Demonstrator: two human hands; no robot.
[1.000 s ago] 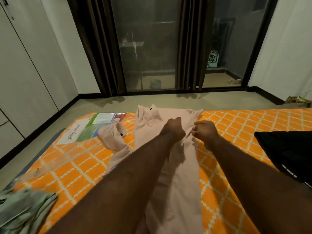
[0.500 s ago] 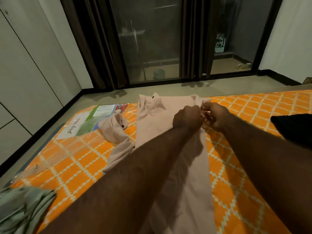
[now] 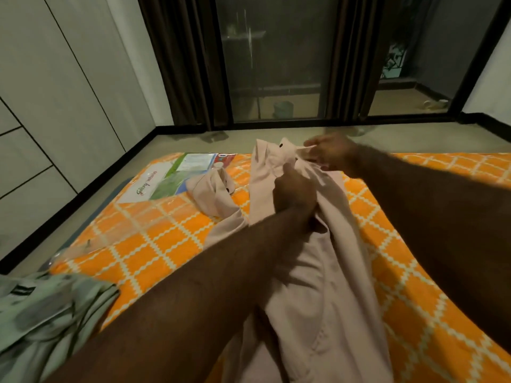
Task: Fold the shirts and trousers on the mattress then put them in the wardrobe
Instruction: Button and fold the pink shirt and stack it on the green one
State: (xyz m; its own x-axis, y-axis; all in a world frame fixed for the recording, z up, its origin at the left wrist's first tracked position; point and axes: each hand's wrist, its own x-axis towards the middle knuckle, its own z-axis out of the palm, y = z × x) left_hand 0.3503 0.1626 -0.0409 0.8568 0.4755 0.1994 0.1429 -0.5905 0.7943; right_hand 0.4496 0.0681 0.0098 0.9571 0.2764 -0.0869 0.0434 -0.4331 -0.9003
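R hand [image 3: 331, 153] lifted shirt [image 3: 318, 272] edge, fingers [image 3: 313, 142] pinching it; L hand [image 3: 294, 192] fingers curled on fabric.

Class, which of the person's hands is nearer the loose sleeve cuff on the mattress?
Left. The left hand grips the shirt just right of the sleeve cuff; the right hand pinches fabric farther right.

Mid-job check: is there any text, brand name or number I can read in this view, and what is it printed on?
Printed label under the plastic wrap of the mattress: a red script word with a small dark word beside it, both skewed and blurred, not readable.
Pale panel on the same label: fine print, too small to read.
Pink shirt and green shirt: no text visible.
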